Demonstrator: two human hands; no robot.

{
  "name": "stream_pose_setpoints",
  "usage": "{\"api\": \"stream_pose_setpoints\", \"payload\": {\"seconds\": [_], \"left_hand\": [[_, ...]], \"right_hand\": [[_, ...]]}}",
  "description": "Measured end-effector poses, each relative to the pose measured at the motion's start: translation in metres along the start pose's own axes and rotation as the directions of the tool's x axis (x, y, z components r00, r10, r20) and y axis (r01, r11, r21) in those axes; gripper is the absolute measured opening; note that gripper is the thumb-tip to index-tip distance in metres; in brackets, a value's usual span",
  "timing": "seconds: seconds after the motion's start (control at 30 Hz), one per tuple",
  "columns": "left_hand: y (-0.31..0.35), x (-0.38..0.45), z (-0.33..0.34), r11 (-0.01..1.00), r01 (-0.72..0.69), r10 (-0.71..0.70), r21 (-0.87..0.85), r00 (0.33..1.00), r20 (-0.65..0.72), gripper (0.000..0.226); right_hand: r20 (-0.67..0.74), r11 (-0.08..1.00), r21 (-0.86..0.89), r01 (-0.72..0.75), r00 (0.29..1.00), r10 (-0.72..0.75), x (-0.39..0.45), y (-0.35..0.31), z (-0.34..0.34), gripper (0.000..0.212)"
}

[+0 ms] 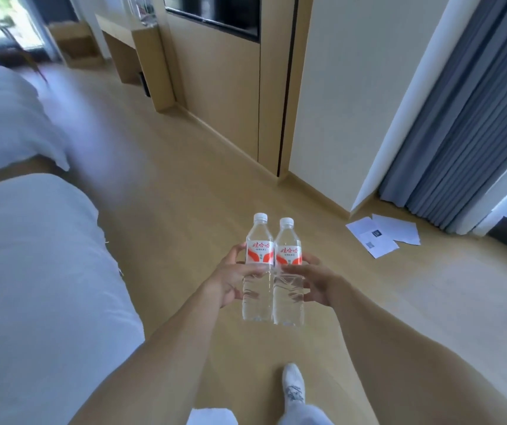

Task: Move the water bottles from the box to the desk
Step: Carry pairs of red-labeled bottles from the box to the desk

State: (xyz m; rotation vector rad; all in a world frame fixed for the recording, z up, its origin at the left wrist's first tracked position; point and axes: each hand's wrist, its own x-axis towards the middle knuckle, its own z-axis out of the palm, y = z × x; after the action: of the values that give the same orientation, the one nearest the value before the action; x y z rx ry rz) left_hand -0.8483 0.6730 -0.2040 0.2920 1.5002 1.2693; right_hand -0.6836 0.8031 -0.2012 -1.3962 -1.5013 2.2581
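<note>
Room: bedroom with a pale wood-plank floor (pixel 184 185), smooth and matte; a flat panelled wooden wall unit (pixel 224 87) runs along the far side.
Beds: two beds (pixel 31 256) at left, covered in white, softly creased fabric; the edge of the near one is rounded.
Curtain: grey pleated curtain (pixel 466 118) at right, hanging in vertical folds beside a window.
Papers: a few flat white sheets (pixel 380 234) lie overlapping on the floor near the foot of the curtain.
Screen: dark rectangular panel (pixel 215 16) set into the wall unit, top of frame.
Left bottle (pixel 258 268): clear ribbed plastic, round white cap, white label with red print; upright, held in the air above the floor.
Right bottle (pixel 289 274): same make and shape, upright, its side touching the left bottle.
Left hand (pixel 233 277): thumb and fingers curl around the outer side of the left bottle at and below the label.
Right hand (pixel 313 280): fingers wrap the outer side of the right bottle at mid-body.
Grip: both hands press the pair together between them.
Arms: bare forearms reach forward from the bottom corners.
Foot: white shoe (pixel 293 384) on the floor below the bottles.
Box: not in view.
Desk: a light wooden counter (pixel 117 29) at far top left, blurred; cannot tell if it is the desk.
</note>
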Motion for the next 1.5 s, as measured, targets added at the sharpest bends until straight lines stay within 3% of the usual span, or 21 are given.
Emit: {"api": "stream_pose_setpoints", "payload": {"seconds": [0.23,0.5,0.77,1.07,1.5], "left_hand": [[0.075,0.071,-0.001,0.994,-0.065,0.049,-0.086,0.983,-0.174,0.082],[0.129,0.126,-0.048,0.978,-0.130,0.072,-0.160,0.941,-0.329,0.070],[0.185,0.209,-0.138,0.954,-0.186,0.093,-0.236,0.929,-0.359,0.075],[0.296,0.293,-0.263,0.943,-0.205,0.112,-0.262,0.938,-0.327,0.074],[0.393,0.415,-0.389,0.937,-0.235,0.134,-0.258,0.925,-0.356,0.070]], "right_hand": [[0.123,0.996,-0.090,0.011,0.992,0.000,0.092,-0.106,-0.008,0.063],[0.264,0.979,-0.199,0.036,0.964,0.018,0.183,-0.182,0.033,0.051],[0.311,0.963,-0.264,0.061,0.950,0.025,0.294,-0.256,0.110,0.059],[0.322,0.964,-0.253,0.077,0.947,0.009,0.412,-0.359,0.217,0.063],[0.400,0.968,-0.242,0.071,0.916,0.033,0.559,-0.464,0.307,0.062]]}}
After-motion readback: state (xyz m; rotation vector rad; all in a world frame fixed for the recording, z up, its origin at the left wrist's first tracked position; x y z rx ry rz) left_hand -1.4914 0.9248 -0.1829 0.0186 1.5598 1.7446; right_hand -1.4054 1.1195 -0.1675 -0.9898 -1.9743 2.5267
